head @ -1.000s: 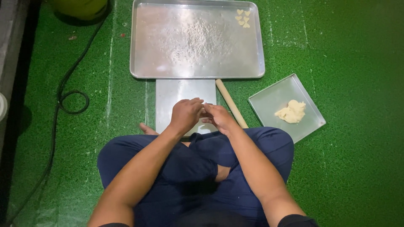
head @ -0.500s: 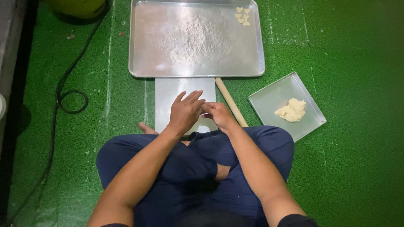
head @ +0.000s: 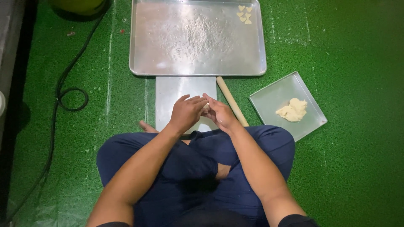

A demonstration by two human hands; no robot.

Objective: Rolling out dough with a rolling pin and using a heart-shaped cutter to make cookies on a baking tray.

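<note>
Sitting cross-legged on green mat [head: 357, 176], person faces large floured tray [head: 198, 63]. Metal board [head: 179, 94] just below tray, rolling pin [head: 231, 101] beside it. Small tray [head: 269, 101] at right holds dough lump [head: 292, 110]. Left hand [head: 186, 112], right hand [head: 219, 113] cupped together over board, pinching small dough piece [head: 205, 107] between them. 4 heart cutouts [head: 244, 14] in large tray's corner.

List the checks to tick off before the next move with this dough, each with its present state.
1. Dough piece sits between left hand and right hand: ok, only a sliver shows.
2. Metal board under the hands bare: ok.
3. Rolling pin beside the board: ok.
4. Big tray floured: ok.
5. Cut shapes in the tray's far corner: ok.
6. Dough lump on the small tray: ok.
</note>
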